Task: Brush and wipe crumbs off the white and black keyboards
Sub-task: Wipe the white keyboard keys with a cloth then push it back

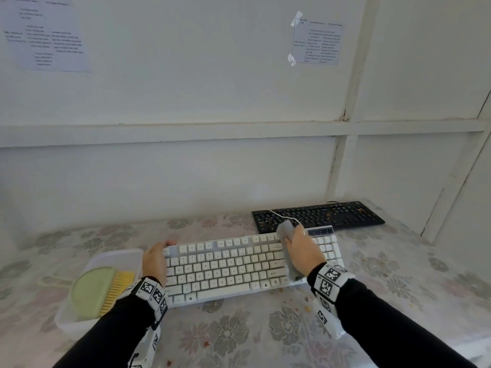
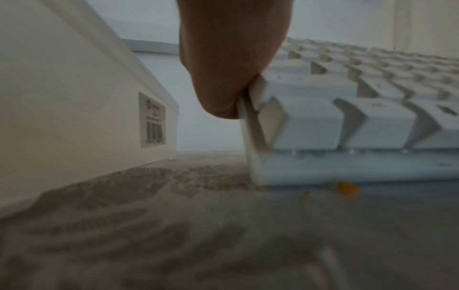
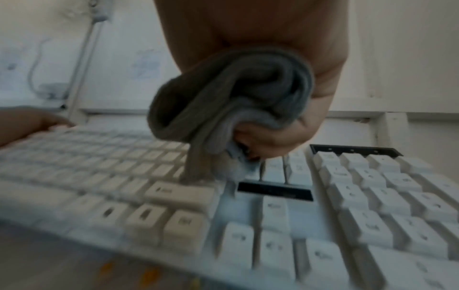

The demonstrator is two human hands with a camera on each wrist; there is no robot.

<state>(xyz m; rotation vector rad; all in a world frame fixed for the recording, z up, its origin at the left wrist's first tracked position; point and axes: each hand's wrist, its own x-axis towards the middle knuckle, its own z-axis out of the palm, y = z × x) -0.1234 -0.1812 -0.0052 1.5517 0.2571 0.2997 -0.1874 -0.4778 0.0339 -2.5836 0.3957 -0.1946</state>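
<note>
The white keyboard (image 1: 233,264) lies across the middle of the flowered table. My left hand (image 1: 155,258) holds its left end, fingers curled over the far corner. The left wrist view shows that hand (image 2: 231,58) pressed against the keyboard's side edge (image 2: 250,137). My right hand (image 1: 303,251) grips a bunched grey cloth (image 1: 285,231) and holds it on the keys between the main block and the number pad. In the right wrist view the cloth (image 3: 223,102) hangs from my right hand (image 3: 285,133) onto the keys (image 3: 178,190). The black keyboard (image 1: 318,216) lies behind, at the back right.
A white plastic tub (image 1: 117,254) stands just left of the white keyboard, with a green brush with yellow bristles (image 1: 101,290) in it. Orange and brown crumbs (image 1: 305,301) lie on the table in front of the keyboard's right end and by its left corner (image 2: 346,188). White walls close the back and right.
</note>
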